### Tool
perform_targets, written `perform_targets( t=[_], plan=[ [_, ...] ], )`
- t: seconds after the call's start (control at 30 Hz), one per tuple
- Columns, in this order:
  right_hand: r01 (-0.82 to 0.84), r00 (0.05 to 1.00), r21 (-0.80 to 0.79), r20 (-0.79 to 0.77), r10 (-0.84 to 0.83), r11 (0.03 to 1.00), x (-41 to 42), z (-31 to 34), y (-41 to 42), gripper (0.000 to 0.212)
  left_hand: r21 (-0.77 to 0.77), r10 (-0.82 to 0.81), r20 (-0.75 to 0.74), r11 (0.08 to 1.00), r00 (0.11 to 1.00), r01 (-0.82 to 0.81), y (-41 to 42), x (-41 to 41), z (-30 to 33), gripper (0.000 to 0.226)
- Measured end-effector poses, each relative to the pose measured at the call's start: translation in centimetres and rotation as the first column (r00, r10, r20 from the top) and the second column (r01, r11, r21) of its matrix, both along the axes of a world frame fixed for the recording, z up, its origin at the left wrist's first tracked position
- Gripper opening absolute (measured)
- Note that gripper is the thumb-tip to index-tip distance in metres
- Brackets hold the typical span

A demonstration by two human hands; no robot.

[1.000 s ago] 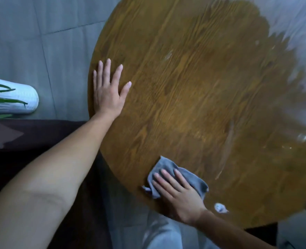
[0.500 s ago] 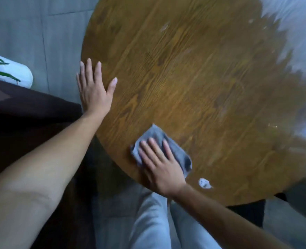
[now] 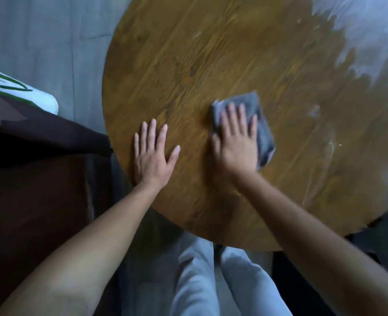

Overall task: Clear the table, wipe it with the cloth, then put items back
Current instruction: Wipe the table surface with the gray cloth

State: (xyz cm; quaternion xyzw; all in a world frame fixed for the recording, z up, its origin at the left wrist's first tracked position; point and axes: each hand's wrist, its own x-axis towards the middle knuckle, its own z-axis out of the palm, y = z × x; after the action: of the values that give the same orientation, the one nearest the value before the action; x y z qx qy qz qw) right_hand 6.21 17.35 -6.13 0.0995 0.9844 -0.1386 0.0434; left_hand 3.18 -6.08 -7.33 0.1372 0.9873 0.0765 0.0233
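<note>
Left hand [image 3: 153, 159] lay flat on the round wooden counter [image 3: 211, 53] near its left edge, palm down, fingers spread, holding nothing. Right hand [image 3: 237, 140] sat just beside it to the right, also palm down with fingers spread, pressed flat on top of the grey cloth [image 3: 262, 131]. Cloth lay crumpled on the counter, roughly mid-surface, sticking out past the fingertips and to the right of the palm. Pale streaks and smears [image 3: 329, 144] showed on the wood right of the cloth; glare washed out the far right corner. White pot with green leaves [image 3: 29, 96] stood on the floor, far left, well apart from the counter.
</note>
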Motion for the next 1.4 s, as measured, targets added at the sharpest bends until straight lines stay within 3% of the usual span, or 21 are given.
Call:
perform_targets(
  t=[0.07,0.17,0.23,0.33,0.4,0.47,0.53,0.6,0.7,0.77,0.83,0.9,0.97,1.03,1.1,1.13,1.2,1.23,1.3,1.37,1.4],
  plan=[
    [-0.257,0.966,-0.050,0.018,0.258,0.965,11.7,0.6,-5.4,0.063,0.011,-0.001,-0.008,1.000,1.000,0.001,0.0,0.3,-0.1,0.065],
    [-0.350,0.934,-0.097,0.038,0.355,0.932,22.4,1.0,-1.7,0.059,0.008,0.010,0.005,1.000,1.000,-0.010,0.0,0.2,-0.1,0.065],
    [-0.227,0.968,-0.057,0.092,0.232,0.972,23.6,1.0,5.1,0.062,-0.003,0.020,0.026,1.000,0.999,-0.020,0.1,0.1,0.1,0.066],
    [0.090,0.986,0.043,0.140,-0.095,0.995,19.9,0.8,14.8,0.071,-0.009,0.024,0.042,1.000,0.999,-0.024,0.2,0.3,0.3,0.067],
    [0.370,0.918,0.115,0.109,-0.382,0.922,14.8,0.4,19.6,0.076,0.000,0.022,0.036,1.000,0.999,-0.022,0.3,0.3,0.4,0.068],
    [0.646,0.750,0.103,0.099,-0.654,0.757,8.4,0.6,22.2,0.081,0.010,0.019,0.033,1.000,0.999,-0.019,0.5,0.3,0.3,0.068],
    [0.712,0.693,0.071,0.093,-0.715,0.699,2.5,0.9,21.5,0.083,0.003,0.031,0.038,1.000,0.999,-0.031,0.5,0.3,0.4,0.068],
    [0.547,0.832,0.059,0.071,-0.550,0.835,-0.3,0.4,17.1,0.079,-0.009,0.034,0.045,0.999,0.998,-0.034,0.7,0.5,0.5,0.069],
    [0.046,0.999,-0.004,0.027,-0.046,0.999,3.7,0.4,6.4,0.070,-0.012,0.028,0.046,1.000,0.999,-0.028,0.8,0.4,0.8,0.069],
    [-0.330,0.942,-0.065,0.039,0.333,0.942,9.3,0.9,2.8,0.066,-0.017,0.038,0.040,0.999,0.998,-0.037,0.9,0.4,0.8,0.069],
    [-0.511,0.856,-0.088,0.035,0.515,0.855,11.6,1.1,6.0,0.066,-0.017,0.042,0.050,0.999,0.998,-0.041,1.0,0.5,0.9,0.069],
    [-0.326,0.945,-0.019,0.023,0.326,0.945,9.6,0.6,13.6,0.067,-0.016,0.049,0.054,0.999,0.997,-0.048,1.1,0.5,1.0,0.069],
    [0.160,0.985,0.084,0.052,-0.165,0.983,6.1,0.8,22.8,0.073,-0.012,0.051,0.053,0.999,0.997,-0.050,1.1,0.4,0.9,0.069],
    [0.562,0.816,0.104,0.093,-0.571,0.820,3.9,1.6,28.2,0.080,-0.012,0.045,0.046,0.999,0.998,-0.045,1.0,0.4,0.8,0.069],
    [0.658,0.743,0.062,0.108,-0.660,0.751,3.8,1.8,24.5,0.077,-0.015,0.044,0.051,0.999,0.998,-0.044,0.9,0.4,0.8,0.068],
    [0.584,0.805,0.069,0.077,-0.588,0.809,4.9,1.5,20.2,0.075,-0.012,0.049,0.062,0.999,0.997,-0.048,1.0,0.4,0.8,0.068],
    [0.216,0.973,0.024,0.077,-0.217,0.976,9.4,1.1,9.2,0.072,-0.013,0.051,0.068,0.999,0.996,-0.051,0.9,0.7,0.7,0.068],
    [-0.011,0.992,-0.048,0.122,0.017,0.999,12.5,1.1,4.0,0.072,-0.008,0.055,0.059,0.998,0.997,-0.054,1.0,0.9,0.7,0.068],
    [-0.362,0.915,-0.163,0.125,0.383,0.918,16.7,1.9,-1.4,0.073,0.001,0.054,0.041,0.999,0.998,-0.054,0.9,0.7,0.7,0.067],
    [-0.455,0.880,-0.185,0.059,0.472,0.871,16.5,1.3,1.3,0.073,-0.002,0.045,0.048,0.999,0.998,-0.045,0.9,0.4,0.6,0.067],
    [-0.369,0.925,-0.169,0.035,0.379,0.914,15.3,1.0,4.3,0.073,-0.015,0.045,0.056,0.999,0.997,-0.044,1.0,0.4,0.6,0.067]
  ],
)
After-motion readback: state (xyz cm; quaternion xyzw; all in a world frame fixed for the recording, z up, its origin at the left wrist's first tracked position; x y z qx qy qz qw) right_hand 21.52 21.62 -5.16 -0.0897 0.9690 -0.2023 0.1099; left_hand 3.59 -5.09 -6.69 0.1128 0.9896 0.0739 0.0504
